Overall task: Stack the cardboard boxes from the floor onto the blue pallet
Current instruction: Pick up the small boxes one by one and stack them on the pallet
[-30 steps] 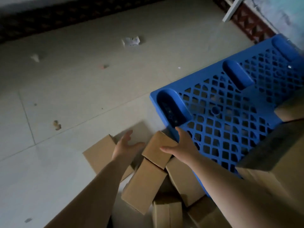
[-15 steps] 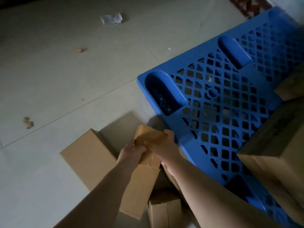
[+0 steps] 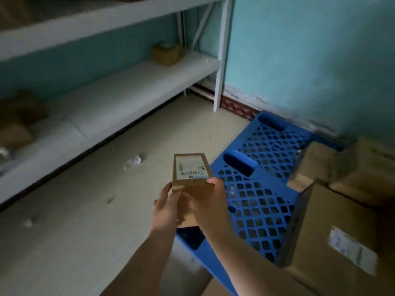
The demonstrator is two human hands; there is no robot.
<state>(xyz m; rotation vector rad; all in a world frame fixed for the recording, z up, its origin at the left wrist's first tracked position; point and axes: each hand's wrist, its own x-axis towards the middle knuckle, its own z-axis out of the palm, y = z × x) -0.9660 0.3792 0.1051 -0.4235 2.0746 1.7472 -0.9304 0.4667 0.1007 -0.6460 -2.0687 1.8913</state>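
I hold a small cardboard box [image 3: 191,171] with a white label on top, lifted in the air just left of the blue pallet [image 3: 256,201]. My left hand [image 3: 166,208] grips its near left side and my right hand [image 3: 208,201] grips its near right side. The pallet's lattice deck lies on the floor against the turquoise wall. A large labelled cardboard box [image 3: 333,242] sits on the pallet's near right part. Two more boxes [image 3: 316,165] stand behind it.
White shelving [image 3: 128,86] runs along the left, with a small box [image 3: 166,53] on its lower shelf and dim boxes [image 3: 19,124] at far left. Paper scraps [image 3: 133,162] lie on the tiled floor. A corner of another box [image 3: 213,289] shows at the bottom edge.
Both hands closed on the small box in the floor pile and lifted it up. My view swung up from the pile to the shelving, wall and pallet.
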